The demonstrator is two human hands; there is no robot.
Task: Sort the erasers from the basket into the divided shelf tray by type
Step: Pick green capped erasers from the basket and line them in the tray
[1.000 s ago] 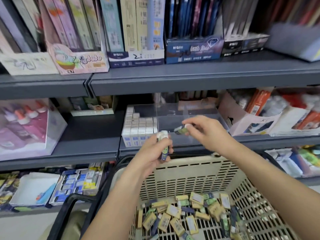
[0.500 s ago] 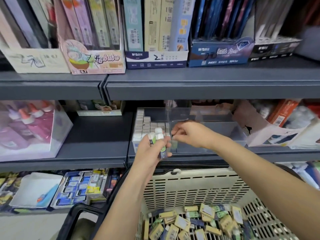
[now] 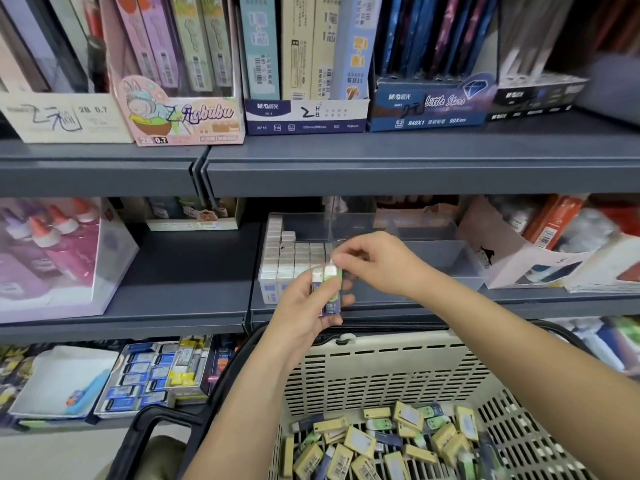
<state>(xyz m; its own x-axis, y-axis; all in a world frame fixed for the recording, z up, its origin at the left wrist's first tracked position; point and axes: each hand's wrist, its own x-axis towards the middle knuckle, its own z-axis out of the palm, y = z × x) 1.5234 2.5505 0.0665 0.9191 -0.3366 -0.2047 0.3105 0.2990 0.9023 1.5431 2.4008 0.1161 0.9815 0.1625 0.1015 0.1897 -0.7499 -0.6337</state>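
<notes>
the step in hand looked to be the hand-over between picking and placing: a small bunch of sleeved erasers was up at the tray, and one was being drawn off it. the left hand [image 3: 301, 306] gripped the held erasers [image 3: 329, 284] upright, white ends up. its fingers curled round their green and purple sleeves, just in front of the tray's near wall. the right hand [image 3: 377, 261] reached across from the right, wrist bent down, its thumb and fingertips [image 3: 348, 254] pinched on the top of the bunch. the blur there kept me from telling which eraser it had.

the clear divided tray [image 3: 450, 268] sat on the middle shelf [image 3: 187, 271]. its left compartment was part filled with stood erasers [image 3: 294, 258] in tidy rows, white ends up. i could make out none in the compartments to the right. below the forearms, the basket [image 3: 381, 358] held a heap of loose erasers [image 3: 363, 441], with yellow, green and dark sleeves mixed, so i judged the sorting far from done.

the next move, i'd have said, called for lifting the pinched eraser clear of the bunch and matching its sleeve to a compartment. it then had to be stood in without knocking the rows beside it. the left hand needed only to hold the rest steady.
</notes>
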